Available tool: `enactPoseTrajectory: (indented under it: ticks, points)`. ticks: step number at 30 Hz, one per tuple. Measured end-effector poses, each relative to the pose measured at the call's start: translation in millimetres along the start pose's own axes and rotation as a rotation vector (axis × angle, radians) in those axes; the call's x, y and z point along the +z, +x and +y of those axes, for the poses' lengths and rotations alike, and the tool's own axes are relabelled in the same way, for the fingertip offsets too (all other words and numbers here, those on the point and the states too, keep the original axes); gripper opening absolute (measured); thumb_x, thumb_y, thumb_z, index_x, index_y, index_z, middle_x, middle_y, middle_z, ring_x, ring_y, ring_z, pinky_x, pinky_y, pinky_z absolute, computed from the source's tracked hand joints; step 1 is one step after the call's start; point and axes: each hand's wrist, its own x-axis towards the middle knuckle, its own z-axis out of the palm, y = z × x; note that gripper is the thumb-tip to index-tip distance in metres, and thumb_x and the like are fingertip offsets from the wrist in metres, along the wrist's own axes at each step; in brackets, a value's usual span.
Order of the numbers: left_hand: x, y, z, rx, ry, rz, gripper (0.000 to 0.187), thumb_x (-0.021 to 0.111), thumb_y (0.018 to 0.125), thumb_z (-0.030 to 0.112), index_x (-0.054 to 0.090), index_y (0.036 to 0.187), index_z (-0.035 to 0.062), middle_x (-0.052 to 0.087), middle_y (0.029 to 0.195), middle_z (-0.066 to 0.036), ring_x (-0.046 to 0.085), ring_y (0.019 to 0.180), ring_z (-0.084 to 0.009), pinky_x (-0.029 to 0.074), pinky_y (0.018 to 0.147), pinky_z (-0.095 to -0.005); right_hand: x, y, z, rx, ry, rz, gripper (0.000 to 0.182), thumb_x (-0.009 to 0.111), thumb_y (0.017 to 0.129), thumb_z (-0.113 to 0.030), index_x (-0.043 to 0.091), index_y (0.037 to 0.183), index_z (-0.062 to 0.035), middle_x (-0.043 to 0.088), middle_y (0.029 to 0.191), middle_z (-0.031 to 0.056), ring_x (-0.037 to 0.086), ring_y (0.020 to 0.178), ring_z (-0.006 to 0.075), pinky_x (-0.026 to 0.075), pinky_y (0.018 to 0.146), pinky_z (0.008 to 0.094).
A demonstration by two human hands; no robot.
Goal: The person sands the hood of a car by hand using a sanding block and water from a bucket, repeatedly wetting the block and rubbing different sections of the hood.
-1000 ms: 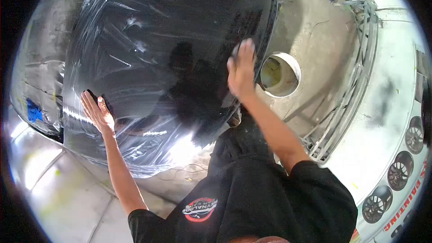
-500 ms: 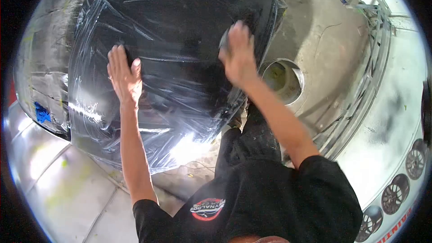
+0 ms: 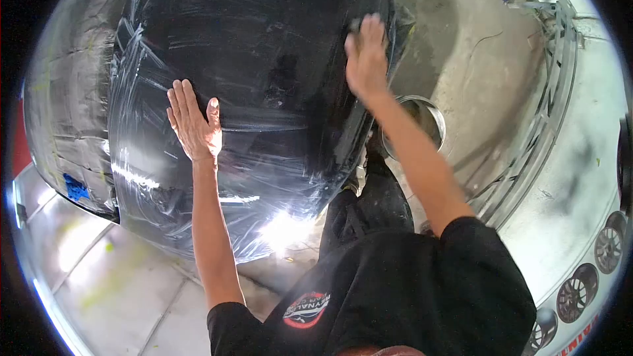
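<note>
While the masked, grey-papered bodywork [image 3: 62,112] with its scrap of blue tape [image 3: 76,188] sits at the far left, the glossy black panel [image 3: 264,59] fills the middle of the view, wet and streaked with pale smears. The left hand [image 3: 192,122] lies flat on that panel, fingers spread and together with nothing between them and the surface, holding nothing. Further right, near the panel's right edge, the right hand [image 3: 366,53] presses down on a small dark pad [image 3: 356,24]; only a corner of it peeks out past the fingertips, so the hand looks closed over it, though the grip itself is hidden. Beyond the edge, down on the concrete floor [image 3: 475,72], stands a round bucket [image 3: 422,125], and a metal frame [image 3: 541,86] runs along the right.

As a judgement: the surface looks slick, so the bracing left palm could slide and throw the person's weight forward. The pad works close to the panel's edge, where pressure concentrates; rubbing too hard there could cut through the finish. Grit trapped under the pad could score the gloss.
</note>
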Motion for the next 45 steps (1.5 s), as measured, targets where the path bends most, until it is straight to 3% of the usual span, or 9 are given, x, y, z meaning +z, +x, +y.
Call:
enactPoseTrajectory:
  ticks: [4,11,15,19,23,31,37,40,45]
  points:
    - [3.2,-0.4,-0.9,0.005,-0.014,-0.007,0.090,0.025,0.101,0.075,0.029,0.164,0.0106,0.027,0.170,-0.013,0.021,0.158,-0.0345,0.018,0.127,-0.0542,15.6,63.6,41.0,0.060,-0.010,0.035,0.064,0.048,0.108,-0.035,0.040,0.151,0.0108,0.032,0.160,0.0361,0.029,0.151,0.0492,0.022,0.126,0.0518]
    - [0.5,0.8,-0.2,0.010,-0.009,0.007,0.088,0.028,0.102,0.074,0.029,0.164,0.0114,0.027,0.170,-0.012,0.023,0.158,-0.0339,0.019,0.127,-0.0534,-1.0,-67.7,-18.5,-0.015,0.032,0.013,0.066,0.054,0.106,-0.027,0.032,0.153,0.0140,0.028,0.161,0.0379,0.025,0.151,0.0546,0.021,0.125,0.0560]
    - [0.7,0.2,-0.1,0.013,-0.006,0.013,0.088,0.027,0.102,0.074,0.030,0.164,0.0111,0.028,0.170,-0.012,0.023,0.158,-0.0344,0.020,0.127,-0.0538,24.0,54.0,61.1,-0.038,-0.212,-0.001,0.063,0.046,0.109,-0.035,0.039,0.152,0.0111,0.031,0.161,0.0350,0.029,0.151,0.0491,0.022,0.125,0.0524]
    - [0.4,-0.2,-0.8,0.026,-0.016,0.019,0.088,0.028,0.102,0.074,0.032,0.163,0.0108,0.029,0.170,-0.013,0.025,0.157,-0.0350,0.021,0.126,-0.0543,-12.8,13.7,-12.9,0.316,0.173,0.009,0.063,0.044,0.110,-0.036,0.039,0.153,0.0105,0.030,0.163,0.0327,0.029,0.152,0.0477,0.020,0.126,0.0513]
    - [-0.1,-0.1,0.0,0.018,-0.011,0.011,0.088,0.027,0.102,0.074,0.032,0.163,0.0106,0.029,0.169,-0.013,0.024,0.157,-0.0349,0.020,0.126,-0.0545,-7.7,-88.3,-16.8,0.013,-0.009,-0.098,0.076,0.057,0.104,-0.030,0.022,0.158,0.0111,0.021,0.162,0.0393,0.021,0.151,0.0565,0.019,0.125,0.0562]
    - [0.6,-0.9,-1.6,0.019,-0.013,0.017,0.088,0.028,0.102,0.074,0.032,0.163,0.0115,0.029,0.169,-0.014,0.024,0.157,-0.0351,0.020,0.126,-0.0550,18.5,47.1,29.2,-0.069,-0.041,0.151,0.065,0.057,0.104,-0.032,0.040,0.147,0.0124,0.036,0.156,0.0384,0.032,0.145,0.0560,0.028,0.121,0.0561]
    - [0.1,-1.0,-1.6,0.027,-0.005,0.040,0.086,0.028,0.103,0.073,0.034,0.162,0.0105,0.033,0.168,-0.014,0.028,0.156,-0.0348,0.022,0.126,-0.0555,-34.3,-210.5,-69.3,-0.341,-0.027,-0.457,0.084,0.071,0.089,-0.028,0.032,0.154,0.0088,0.024,0.163,0.0321,0.026,0.151,0.0497,0.025,0.122,0.0604]
    - [4.9,-1.1,-2.9,0.050,-0.015,0.060,0.086,0.031,0.103,0.072,0.035,0.161,0.0102,0.033,0.167,-0.014,0.028,0.156,-0.0353,0.023,0.125,-0.0551,-40.1,-149.8,-74.5,-0.174,-0.235,-0.564,0.082,0.071,0.089,-0.029,0.034,0.153,0.0084,0.027,0.162,0.0323,0.029,0.149,0.0497,0.026,0.122,0.0586]
    - [5.2,-1.4,-3.7,0.073,-0.018,0.090,0.083,0.034,0.104,0.070,0.037,0.160,0.0086,0.034,0.167,-0.017,0.030,0.154,-0.0378,0.025,0.124,-0.0566,13.9,-51.1,-18.1,-0.070,-0.139,0.116,0.071,0.055,0.104,-0.036,0.036,0.150,0.0146,0.033,0.158,0.0377,0.029,0.148,0.0538,0.025,0.123,0.0582]
